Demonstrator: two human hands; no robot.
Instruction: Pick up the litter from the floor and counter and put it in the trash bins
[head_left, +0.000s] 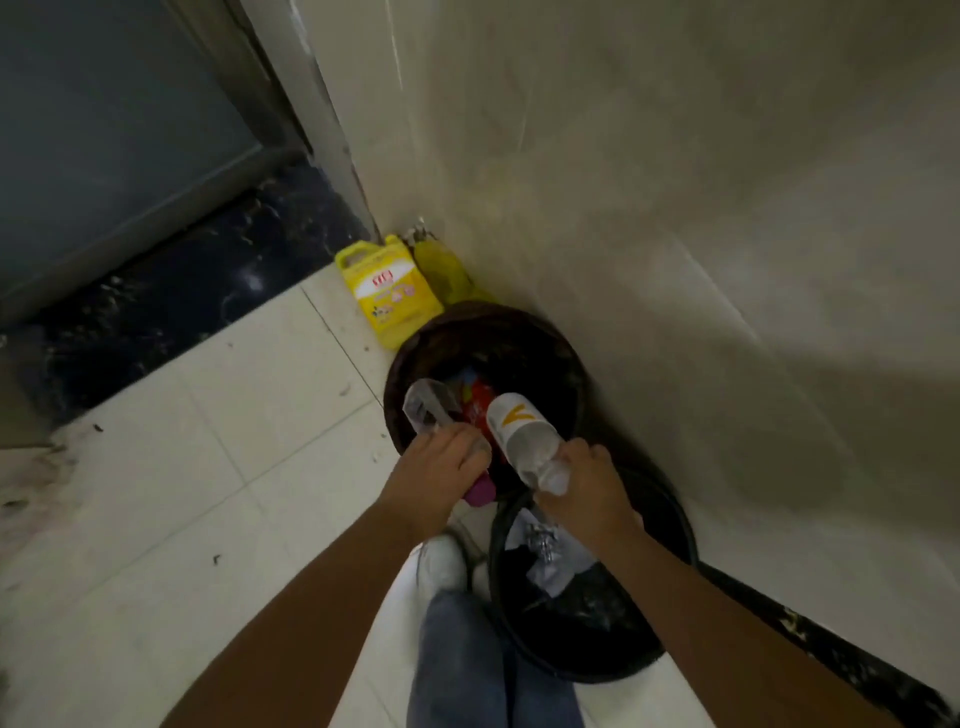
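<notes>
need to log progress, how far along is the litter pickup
Done: the far bin already holds colourful wrappers, and the near bin holds paper. In hand: the left hand holds a clear bottle and the right hand a labelled bottle, both over the far bin, not yet dropped. Left: small specks on the floor; the counter is out of view, so I cannot tell.
</notes>
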